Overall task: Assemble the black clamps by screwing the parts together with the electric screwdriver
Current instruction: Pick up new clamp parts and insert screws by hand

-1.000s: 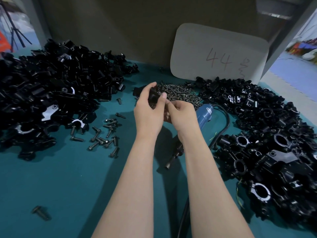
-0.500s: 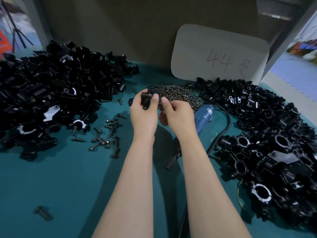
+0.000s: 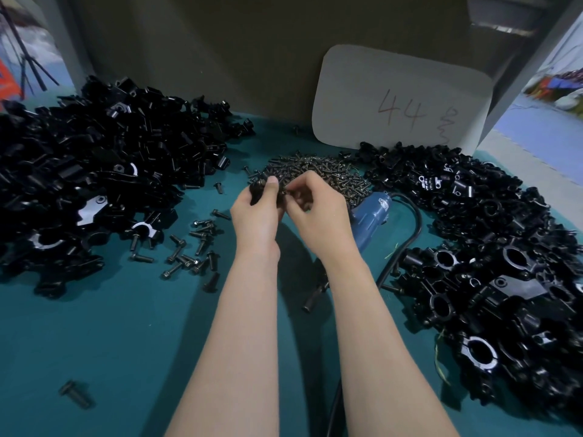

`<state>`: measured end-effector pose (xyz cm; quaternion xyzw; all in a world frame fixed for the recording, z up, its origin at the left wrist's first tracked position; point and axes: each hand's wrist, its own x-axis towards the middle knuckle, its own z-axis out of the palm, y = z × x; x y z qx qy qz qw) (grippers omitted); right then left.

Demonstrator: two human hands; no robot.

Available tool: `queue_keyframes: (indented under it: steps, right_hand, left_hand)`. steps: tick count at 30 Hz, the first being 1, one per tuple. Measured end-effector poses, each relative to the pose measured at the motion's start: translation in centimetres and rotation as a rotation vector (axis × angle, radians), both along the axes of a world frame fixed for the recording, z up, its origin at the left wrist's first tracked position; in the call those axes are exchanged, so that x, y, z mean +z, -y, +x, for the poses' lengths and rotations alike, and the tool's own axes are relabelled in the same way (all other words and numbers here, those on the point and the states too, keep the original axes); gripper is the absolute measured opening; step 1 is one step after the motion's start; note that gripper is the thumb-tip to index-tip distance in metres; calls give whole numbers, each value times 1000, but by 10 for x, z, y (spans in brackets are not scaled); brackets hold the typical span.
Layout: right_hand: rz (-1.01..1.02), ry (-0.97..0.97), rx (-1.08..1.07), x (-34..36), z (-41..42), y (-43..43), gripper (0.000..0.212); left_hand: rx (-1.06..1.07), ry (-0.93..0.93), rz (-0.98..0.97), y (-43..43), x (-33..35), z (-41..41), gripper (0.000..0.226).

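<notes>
My left hand (image 3: 257, 217) is closed around a small black clamp part (image 3: 258, 190), held above the teal table (image 3: 104, 342) just in front of the heap of small dark screws (image 3: 318, 171). My right hand (image 3: 318, 212) pinches a small screw (image 3: 285, 193) right against that part, fingertips touching the left thumb. The blue electric screwdriver (image 3: 370, 216) lies on the table under and right of my right hand, its black bit end (image 3: 312, 299) poking out below my right wrist and its cable (image 3: 407, 244) curving right.
A big pile of black clamp parts (image 3: 88, 184) fills the left of the table; another pile of larger clamp bodies (image 3: 492, 263) fills the right. Loose bolts (image 3: 189, 250) lie left of my left wrist, and one (image 3: 74, 394) lies near the front. A white card (image 3: 400, 99) marked "44" leans at the back.
Both hands, holding the clamp part, have shifted a little forward and down toward the screw heap. The right fingers now pinch a screw at the part.
</notes>
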<state>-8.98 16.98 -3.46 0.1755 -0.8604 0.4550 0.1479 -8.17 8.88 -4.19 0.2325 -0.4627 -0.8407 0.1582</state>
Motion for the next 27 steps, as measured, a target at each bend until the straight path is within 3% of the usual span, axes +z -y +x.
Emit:
queue_keyframes:
  steps: [2,4,6,10,13,16,18,22,25,27]
  right_hand:
    - [-39,144,-15,2,-3,0,7]
    - [-34,260,-66,5,-4,-2,31]
    - [-210,378,-81,7,-3,-2,42]
    - [-568,523,-56,10,-1,-6,36]
    - [-681,535,-33,11,-3,-5,30]
    - [-636,452,-12,9,-4,-3,20]
    - [-451,322,-34,7,-3,-1,14]
    - [-91,13,-14,3,0,-1,16]
    - [-58,101,-3,2,-3,0,8]
    - [-123,251,-39,2,-4,1,26]
  left_hand:
    - [36,-17,-110,0,-2,0,6]
    - [64,-49,-285,-2,-1,1,12]
    - [59,-88,-478,-4,0,3,19]
    - [-8,-168,-672,-6,2,5,30]
    - [7,-190,-698,-7,3,4,31]
    - [50,-177,-704,-9,4,3,31]
    - [78,-134,-666,-9,4,3,29]
    - [67,-42,-323,-4,6,1,11]
    - [76,-42,-288,0,4,1,10]
    - [76,-62,-403,-2,4,3,15]
